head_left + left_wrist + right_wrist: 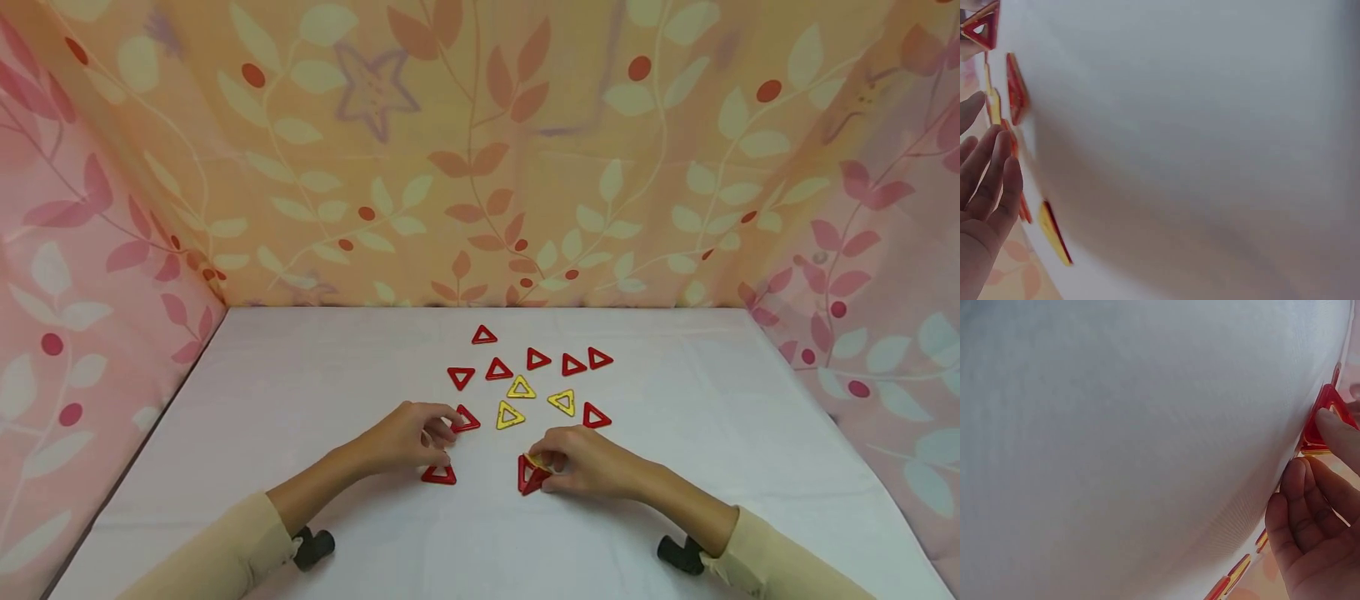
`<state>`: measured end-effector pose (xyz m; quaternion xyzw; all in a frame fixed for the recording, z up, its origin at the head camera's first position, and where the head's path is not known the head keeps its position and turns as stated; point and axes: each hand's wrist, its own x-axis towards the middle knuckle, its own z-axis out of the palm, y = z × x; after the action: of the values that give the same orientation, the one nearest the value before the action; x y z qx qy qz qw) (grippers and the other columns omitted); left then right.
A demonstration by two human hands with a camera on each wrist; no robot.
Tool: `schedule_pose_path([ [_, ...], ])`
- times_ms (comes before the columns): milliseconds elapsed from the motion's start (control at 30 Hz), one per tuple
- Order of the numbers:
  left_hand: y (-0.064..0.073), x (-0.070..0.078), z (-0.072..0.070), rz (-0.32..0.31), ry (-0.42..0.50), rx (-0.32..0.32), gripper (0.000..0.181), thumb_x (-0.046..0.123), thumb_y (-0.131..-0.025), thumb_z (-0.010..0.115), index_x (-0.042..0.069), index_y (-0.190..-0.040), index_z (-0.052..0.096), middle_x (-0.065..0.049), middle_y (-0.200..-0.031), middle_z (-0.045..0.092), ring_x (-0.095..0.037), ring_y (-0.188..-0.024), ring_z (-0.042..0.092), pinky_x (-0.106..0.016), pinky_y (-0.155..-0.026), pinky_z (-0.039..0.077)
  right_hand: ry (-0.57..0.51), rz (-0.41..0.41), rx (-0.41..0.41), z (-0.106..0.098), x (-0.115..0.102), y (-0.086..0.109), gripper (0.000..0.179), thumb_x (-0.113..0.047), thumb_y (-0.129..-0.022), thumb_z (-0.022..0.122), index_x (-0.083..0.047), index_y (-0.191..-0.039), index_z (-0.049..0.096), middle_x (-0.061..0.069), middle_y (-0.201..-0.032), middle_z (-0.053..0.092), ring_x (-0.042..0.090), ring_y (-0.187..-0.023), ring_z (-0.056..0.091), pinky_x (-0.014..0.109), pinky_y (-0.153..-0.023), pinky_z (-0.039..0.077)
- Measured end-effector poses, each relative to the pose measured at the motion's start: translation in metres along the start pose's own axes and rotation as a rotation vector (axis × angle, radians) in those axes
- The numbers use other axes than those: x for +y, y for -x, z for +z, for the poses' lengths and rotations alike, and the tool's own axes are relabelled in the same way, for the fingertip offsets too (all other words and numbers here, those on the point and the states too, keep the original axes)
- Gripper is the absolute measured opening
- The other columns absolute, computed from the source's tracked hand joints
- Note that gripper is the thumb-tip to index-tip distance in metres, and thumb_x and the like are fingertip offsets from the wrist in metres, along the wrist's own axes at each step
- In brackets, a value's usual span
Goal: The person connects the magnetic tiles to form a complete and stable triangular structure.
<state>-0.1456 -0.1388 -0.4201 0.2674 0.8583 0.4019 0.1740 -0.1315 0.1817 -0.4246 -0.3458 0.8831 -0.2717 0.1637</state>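
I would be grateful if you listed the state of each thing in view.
Left hand: fingers relaxed, apparently holding nothing
Right hand: pinching
Pinched red pieces: clustered, partly covered
Yellow piece against them: mostly hidden
Three yellow triangles: lying flat
Scattered red triangles: lying flat
Patterned cloth: hanging upright

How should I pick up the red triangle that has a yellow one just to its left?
I'd come from the right and pinch the corner of the red triangle that points that way, thumb on one edge and finger on the other. It seems to lie flat, and that corner points away from the yellow triangle, so you probably won't bump it.
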Motion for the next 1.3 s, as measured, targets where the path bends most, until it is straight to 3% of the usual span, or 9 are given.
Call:
schedule_pose_path([
  [200, 0.011, -0.008, -0.003, 0.003, -0.032, -0.046, 0.044, 0.011, -0.079, 0.083, 0.009, -0.119, 0.065, 0.003, -0.101, 0.072, -0.016, -0.09, 0.065, -0.033, -0.08, 0.054, -0.007, 0.006, -0.005, 0.0, 0.0, 0.001, 0.041, -0.023, -0.083, 0.082, -0.011, -0.119, 0.07, -0.015, -0.096, 0.064, 0.005, -0.084, 0.059, 0.021, -0.075, 0.052],
  [533, 0.023, -0.011, 0.0, 0.031, -0.11, -0.015, 0.052, 0.009, -0.076, 0.084, 0.012, -0.124, 0.063, 0.007, -0.109, 0.066, -0.014, -0.093, 0.059, -0.029, -0.08, 0.052, 0.004, -0.015, 0.004, -0.002, -0.002, 0.0, 0.039, -0.024, -0.083, 0.082, -0.013, -0.119, 0.071, -0.015, -0.097, 0.063, 0.005, -0.084, 0.058, 0.021, -0.074, 0.052],
  [1000, 0.019, -0.008, 0.01, 0.059, -0.075, -0.004, 0.054, 0.005, -0.081, 0.08, 0.01, -0.13, 0.059, 0.001, -0.115, 0.069, -0.013, -0.089, 0.062, -0.027, -0.076, 0.054, 0.013, 0.001, -0.005, -0.001, -0.002, -0.002, 0.038, -0.022, -0.083, 0.081, -0.011, -0.118, 0.071, -0.014, -0.095, 0.062, 0.006, -0.082, 0.057, 0.021, -0.072, 0.051],
  [1300, 0.017, -0.004, 0.018, 0.044, -0.066, -0.007, 0.055, 0.003, -0.083, 0.077, 0.012, -0.134, 0.058, 0.002, -0.117, 0.07, -0.012, -0.091, 0.062, -0.026, -0.078, 0.053, 0.035, 0.018, -0.01, 0.001, -0.004, -0.004, 0.035, -0.02, -0.083, 0.081, -0.01, -0.116, 0.072, -0.014, -0.089, 0.06, 0.006, -0.079, 0.056, 0.021, -0.07, 0.05],
])
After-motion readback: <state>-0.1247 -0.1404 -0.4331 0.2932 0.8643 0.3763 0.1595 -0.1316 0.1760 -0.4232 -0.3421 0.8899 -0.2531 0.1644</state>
